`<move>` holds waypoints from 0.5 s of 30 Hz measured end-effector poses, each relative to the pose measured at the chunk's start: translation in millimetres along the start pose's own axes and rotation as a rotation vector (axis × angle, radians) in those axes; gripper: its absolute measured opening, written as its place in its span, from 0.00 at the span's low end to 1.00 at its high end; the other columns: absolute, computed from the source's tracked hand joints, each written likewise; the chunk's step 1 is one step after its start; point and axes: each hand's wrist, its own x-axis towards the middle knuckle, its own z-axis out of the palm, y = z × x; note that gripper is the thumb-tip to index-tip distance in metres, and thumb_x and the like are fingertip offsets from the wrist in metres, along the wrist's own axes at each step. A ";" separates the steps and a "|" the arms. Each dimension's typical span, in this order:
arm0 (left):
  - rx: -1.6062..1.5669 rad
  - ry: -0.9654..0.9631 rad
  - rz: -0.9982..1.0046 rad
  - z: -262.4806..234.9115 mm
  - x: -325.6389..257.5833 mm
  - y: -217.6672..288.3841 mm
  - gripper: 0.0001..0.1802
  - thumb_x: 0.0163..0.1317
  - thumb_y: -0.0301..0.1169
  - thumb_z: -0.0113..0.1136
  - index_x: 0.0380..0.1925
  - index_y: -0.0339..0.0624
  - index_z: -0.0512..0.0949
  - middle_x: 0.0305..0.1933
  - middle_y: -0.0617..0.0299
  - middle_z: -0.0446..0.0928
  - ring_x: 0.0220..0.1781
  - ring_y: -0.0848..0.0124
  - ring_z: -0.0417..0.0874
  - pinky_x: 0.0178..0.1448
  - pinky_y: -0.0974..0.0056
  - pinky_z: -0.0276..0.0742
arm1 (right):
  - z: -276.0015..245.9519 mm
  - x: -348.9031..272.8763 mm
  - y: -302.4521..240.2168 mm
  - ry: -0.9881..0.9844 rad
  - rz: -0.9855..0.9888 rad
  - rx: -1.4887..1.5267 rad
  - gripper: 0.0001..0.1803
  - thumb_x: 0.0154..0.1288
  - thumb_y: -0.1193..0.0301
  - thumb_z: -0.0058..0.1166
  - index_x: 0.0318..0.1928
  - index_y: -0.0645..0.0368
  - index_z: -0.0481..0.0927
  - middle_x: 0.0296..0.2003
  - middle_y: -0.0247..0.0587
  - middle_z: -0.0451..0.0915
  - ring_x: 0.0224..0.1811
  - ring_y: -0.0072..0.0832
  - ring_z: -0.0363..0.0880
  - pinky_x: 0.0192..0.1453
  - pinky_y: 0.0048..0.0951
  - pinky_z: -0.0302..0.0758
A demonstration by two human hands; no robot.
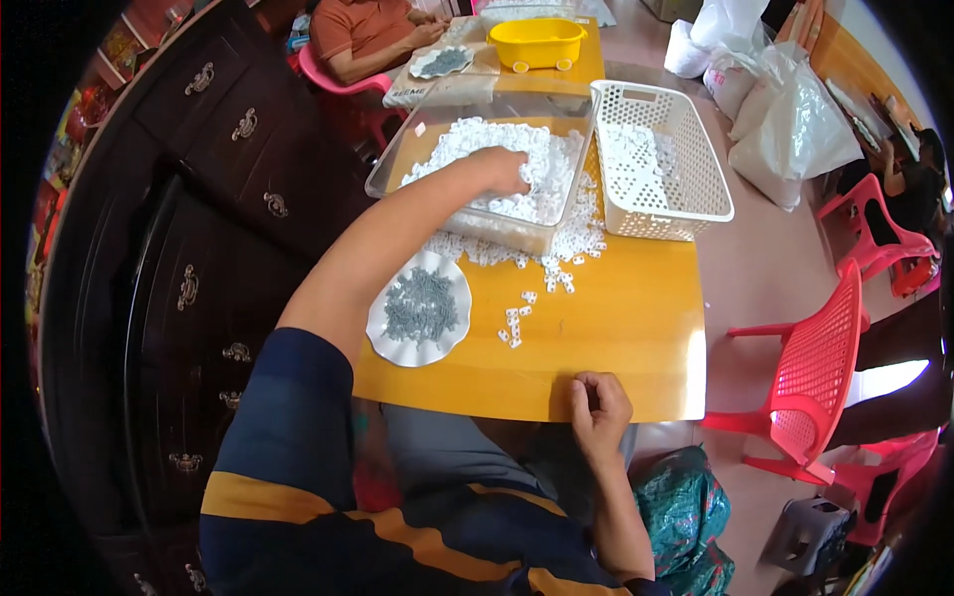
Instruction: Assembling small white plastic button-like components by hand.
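Bright daylight, soft shadows, fisheye-bent edges

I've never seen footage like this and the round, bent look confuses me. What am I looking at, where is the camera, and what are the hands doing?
There is no machine here: a person wears a wide fisheye camera on the head that looks down, so straight edges curve. The left hand reaches into a clear plastic bin and rests on a heap of small white pieces. The right hand, loosely curled, rests at the near edge of the wooden table; whether it holds anything I cannot tell. On the table are also a white plate of small grey parts, loose white pieces, and a white perforated basket. Another person sits at the far end.
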 end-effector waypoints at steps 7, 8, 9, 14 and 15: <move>0.035 0.060 0.005 -6.3 -8.7 7.3 0.26 0.61 0.48 0.63 0.57 0.50 0.80 0.58 0.52 0.82 0.59 0.52 0.83 0.62 0.49 0.79 | -1.9 -0.2 -0.8 0.009 -0.039 -0.030 0.03 0.61 0.78 0.63 0.35 0.61 0.81 0.28 0.46 0.79 0.30 0.41 0.80 0.36 0.34 0.75; 0.020 0.071 -0.002 -6.9 -10.5 5.8 0.24 0.61 0.47 0.63 0.54 0.50 0.82 0.57 0.52 0.83 0.59 0.53 0.83 0.62 0.49 0.79 | -1.8 -0.6 -0.6 0.005 -0.037 -0.032 0.03 0.61 0.78 0.63 0.35 0.61 0.81 0.28 0.46 0.79 0.30 0.41 0.80 0.36 0.34 0.75; 0.006 0.082 -0.008 -7.0 -11.0 4.2 0.22 0.61 0.47 0.63 0.51 0.50 0.84 0.55 0.52 0.83 0.58 0.53 0.83 0.61 0.49 0.79 | -2.1 -1.0 -0.5 0.003 -0.034 -0.034 0.03 0.61 0.78 0.63 0.35 0.61 0.81 0.28 0.46 0.79 0.30 0.41 0.80 0.37 0.34 0.75; -0.009 0.176 -0.028 -11.3 -12.2 -3.3 0.20 0.61 0.47 0.63 0.46 0.47 0.84 0.50 0.47 0.84 0.53 0.49 0.84 0.59 0.48 0.79 | -2.2 0.0 -0.2 0.010 -0.043 0.007 0.03 0.63 0.78 0.62 0.35 0.63 0.81 0.28 0.45 0.78 0.29 0.36 0.78 0.36 0.31 0.74; -0.051 0.215 -0.053 -13.3 -11.8 -5.0 0.20 0.61 0.47 0.63 0.46 0.47 0.84 0.49 0.46 0.84 0.53 0.49 0.85 0.59 0.49 0.79 | -2.5 -0.2 0.6 0.010 -0.061 0.014 0.03 0.64 0.78 0.61 0.36 0.64 0.81 0.28 0.43 0.77 0.28 0.31 0.77 0.34 0.28 0.72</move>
